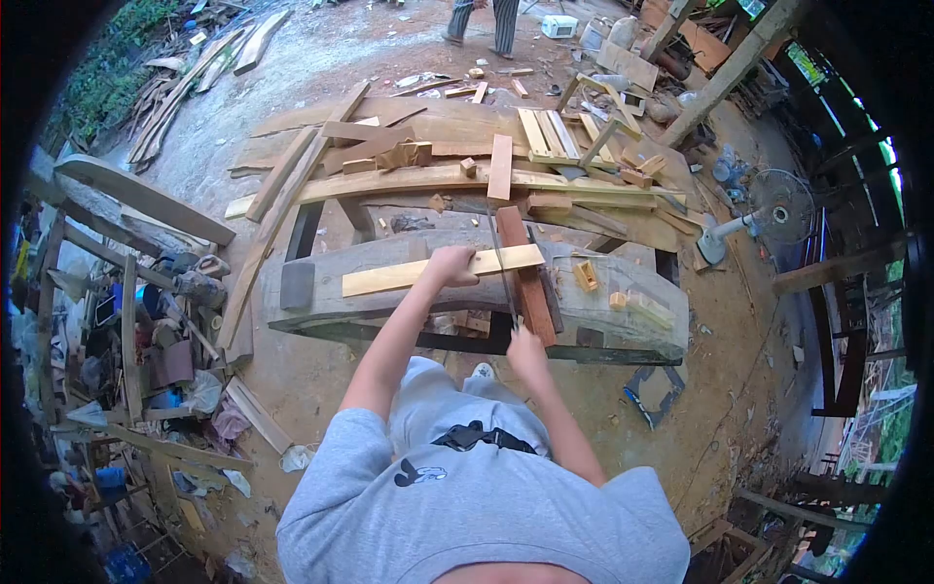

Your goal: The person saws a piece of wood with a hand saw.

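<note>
A pale yellow board (389,278) lies across the thick grey workbench (331,263), its right end resting over a reddish-brown block (535,307). My left hand (452,266) is closed on the board, pressing it from above. In my right hand (526,352) is the handle end of a thin saw (505,282), whose blade crosses the board near its right end and points away from me. Small wooden pieces (586,275) lie on the bench to the right.
Behind the bench, long planks (409,178) and offcuts lie piled. A fan (778,214) stands at the right. Clutter and a wooden frame (131,331) fill the left side. At the top, a person's legs (504,24) show.
</note>
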Demonstrator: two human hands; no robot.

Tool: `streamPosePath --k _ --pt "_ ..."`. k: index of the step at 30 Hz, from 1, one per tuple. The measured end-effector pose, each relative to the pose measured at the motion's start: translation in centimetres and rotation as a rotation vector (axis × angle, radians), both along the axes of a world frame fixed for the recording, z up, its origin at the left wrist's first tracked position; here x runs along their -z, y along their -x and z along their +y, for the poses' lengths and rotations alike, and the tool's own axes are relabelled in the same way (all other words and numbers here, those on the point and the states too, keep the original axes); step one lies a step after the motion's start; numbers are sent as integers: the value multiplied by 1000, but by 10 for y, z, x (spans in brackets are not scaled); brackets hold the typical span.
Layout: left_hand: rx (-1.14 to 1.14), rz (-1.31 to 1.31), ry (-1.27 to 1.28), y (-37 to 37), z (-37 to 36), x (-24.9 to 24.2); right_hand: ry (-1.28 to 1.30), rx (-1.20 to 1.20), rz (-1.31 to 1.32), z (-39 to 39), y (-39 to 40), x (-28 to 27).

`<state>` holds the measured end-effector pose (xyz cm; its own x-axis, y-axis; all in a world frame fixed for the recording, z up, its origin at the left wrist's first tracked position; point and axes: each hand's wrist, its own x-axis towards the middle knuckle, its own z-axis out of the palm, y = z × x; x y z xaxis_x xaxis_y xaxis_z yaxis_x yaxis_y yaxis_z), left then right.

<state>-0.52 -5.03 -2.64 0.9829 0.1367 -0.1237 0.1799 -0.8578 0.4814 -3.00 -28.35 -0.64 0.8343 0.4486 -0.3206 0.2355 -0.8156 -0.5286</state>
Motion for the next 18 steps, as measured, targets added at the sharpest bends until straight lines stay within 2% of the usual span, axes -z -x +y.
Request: streamPosePath --k 3,5,10,12,13,15,18 --pt "34 50 41 0 2 4 3 17 -47 21 -12 3" --pt "32 -91 88 2 2 14 -5 18 -56 23 -13 1" --pt "121 -60 159 7 -6 -6 24 -2 -8 16 -12 -7" --pt "73 -150 -92 10 -16 -14 22 -10 -3 18 -17 -10" --pt "73 -148 -94 10 -21 -12 33 -22 -14 20 -20 -12" --pt "-55 -176 -294 8 -32 -9 42 -40 -21 24 -27 -18" --pt "-39 -192 -284 7 -30 -8 158 -84 29 32 -35 -29"
